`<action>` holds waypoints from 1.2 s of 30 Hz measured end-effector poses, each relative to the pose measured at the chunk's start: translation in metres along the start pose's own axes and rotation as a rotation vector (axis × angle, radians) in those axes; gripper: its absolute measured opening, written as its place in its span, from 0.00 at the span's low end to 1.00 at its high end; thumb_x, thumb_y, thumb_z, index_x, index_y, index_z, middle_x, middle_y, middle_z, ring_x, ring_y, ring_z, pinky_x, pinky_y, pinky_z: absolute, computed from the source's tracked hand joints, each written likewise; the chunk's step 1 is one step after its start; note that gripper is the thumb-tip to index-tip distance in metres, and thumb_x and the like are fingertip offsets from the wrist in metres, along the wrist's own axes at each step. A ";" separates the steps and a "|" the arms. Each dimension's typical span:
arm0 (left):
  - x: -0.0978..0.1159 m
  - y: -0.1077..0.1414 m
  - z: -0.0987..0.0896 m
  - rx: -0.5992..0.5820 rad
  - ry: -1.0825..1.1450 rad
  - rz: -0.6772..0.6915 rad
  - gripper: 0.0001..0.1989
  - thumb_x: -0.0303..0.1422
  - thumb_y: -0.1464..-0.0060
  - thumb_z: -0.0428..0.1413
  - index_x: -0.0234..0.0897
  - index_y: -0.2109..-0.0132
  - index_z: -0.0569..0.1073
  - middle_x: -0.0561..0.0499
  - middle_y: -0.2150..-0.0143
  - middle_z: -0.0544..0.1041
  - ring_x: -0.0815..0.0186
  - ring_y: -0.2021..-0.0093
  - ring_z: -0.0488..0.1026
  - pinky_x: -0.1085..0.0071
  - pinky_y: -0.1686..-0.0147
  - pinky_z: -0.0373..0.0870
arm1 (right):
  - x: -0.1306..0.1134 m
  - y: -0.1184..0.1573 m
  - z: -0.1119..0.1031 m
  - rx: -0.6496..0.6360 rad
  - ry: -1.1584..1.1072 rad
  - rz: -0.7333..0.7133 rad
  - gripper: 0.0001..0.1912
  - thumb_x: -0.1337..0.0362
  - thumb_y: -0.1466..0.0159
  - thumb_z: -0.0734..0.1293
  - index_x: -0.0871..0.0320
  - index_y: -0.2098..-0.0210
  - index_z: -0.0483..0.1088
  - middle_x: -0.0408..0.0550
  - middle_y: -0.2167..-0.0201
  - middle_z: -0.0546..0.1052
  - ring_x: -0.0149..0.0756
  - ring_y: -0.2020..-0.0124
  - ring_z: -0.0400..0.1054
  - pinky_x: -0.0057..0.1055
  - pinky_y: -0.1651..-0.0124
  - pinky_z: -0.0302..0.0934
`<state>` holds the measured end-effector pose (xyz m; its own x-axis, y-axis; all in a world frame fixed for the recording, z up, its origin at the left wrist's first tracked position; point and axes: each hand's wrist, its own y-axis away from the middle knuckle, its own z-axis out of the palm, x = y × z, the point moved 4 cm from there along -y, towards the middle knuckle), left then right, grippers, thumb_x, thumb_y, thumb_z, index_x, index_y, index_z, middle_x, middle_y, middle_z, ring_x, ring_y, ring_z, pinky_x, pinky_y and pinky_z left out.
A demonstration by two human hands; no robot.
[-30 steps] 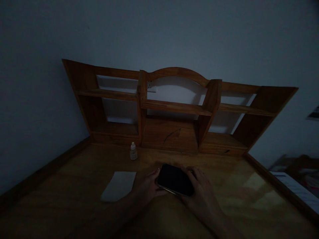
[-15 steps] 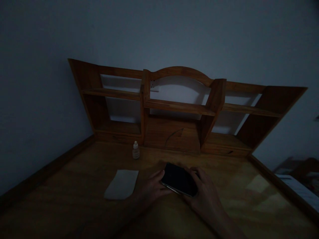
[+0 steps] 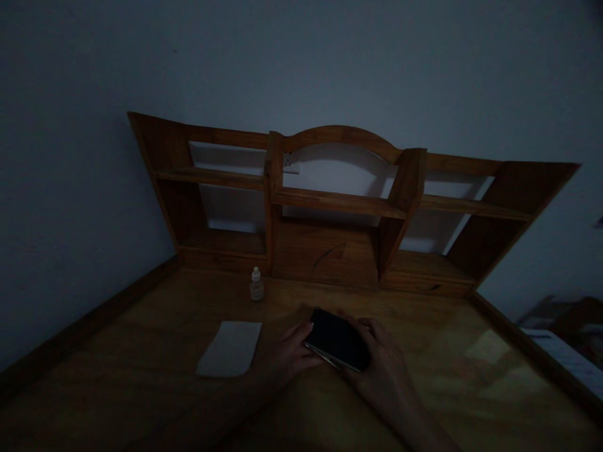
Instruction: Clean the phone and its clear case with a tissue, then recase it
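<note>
Between both hands is a dark smartphone (image 3: 336, 340), tilted, its black face turned up and a thin pale edge along the near side. My left hand (image 3: 294, 353) grips its left end, the thumb on the upper face and fingers beneath. Around the right end, my right hand (image 3: 379, 355) is closed, with the thumb near the top edge. The undersides of the fingers are hidden. To the left of my left hand lies a pale cloth or paper sheet (image 3: 229, 349). Beyond it stands a small dropper bottle (image 3: 256, 285), upright with a white cap.
A wooden desk (image 3: 447, 376) fills the lower view in dim light. Along its back stands a wooden shelf unit (image 3: 336, 202) with several compartments. A wall socket (image 3: 291, 164) shows through the middle opening. Raised edges border the desk. White items (image 3: 565, 358) lie beyond the right edge.
My right hand has shifted slightly along the phone's right end, its fingers now closer around it. The phone, sheet and bottle stay almost the same.
</note>
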<state>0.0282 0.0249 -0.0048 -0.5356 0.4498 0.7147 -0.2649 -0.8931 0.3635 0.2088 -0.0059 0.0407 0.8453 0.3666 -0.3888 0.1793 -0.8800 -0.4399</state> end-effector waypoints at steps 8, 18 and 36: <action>0.001 -0.007 -0.007 0.073 -0.130 0.019 0.21 0.33 0.48 0.61 0.29 0.49 0.68 0.39 0.56 0.76 0.59 0.63 0.77 0.60 0.61 0.77 | 0.002 0.000 0.007 -0.193 -0.189 -0.057 0.41 0.67 0.46 0.68 0.50 0.35 0.53 0.52 0.43 0.63 0.46 0.44 0.62 0.43 0.43 0.59; -0.002 -0.008 -0.021 0.155 -0.203 0.048 0.20 0.39 0.48 0.60 0.30 0.53 0.71 0.40 0.57 0.77 0.58 0.64 0.77 0.59 0.64 0.76 | -0.012 -0.009 -0.010 -0.437 -0.554 -0.162 0.41 0.72 0.51 0.69 0.51 0.38 0.59 0.51 0.45 0.66 0.48 0.43 0.61 0.46 0.41 0.56; 0.004 -0.002 -0.005 0.078 -0.197 0.018 0.16 0.37 0.52 0.63 0.33 0.58 0.73 0.48 0.66 0.75 0.63 0.68 0.74 0.69 0.74 0.73 | 0.022 -0.008 0.011 -0.323 -1.024 0.497 0.17 0.50 0.41 0.68 0.58 0.67 0.77 0.51 0.67 0.78 0.43 0.63 0.71 0.34 0.60 0.64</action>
<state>0.0228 0.0285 -0.0056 -0.3700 0.4332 0.8218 -0.1902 -0.9012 0.3894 0.2207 0.0127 0.0268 0.0875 -0.0953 -0.9916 0.1881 -0.9759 0.1104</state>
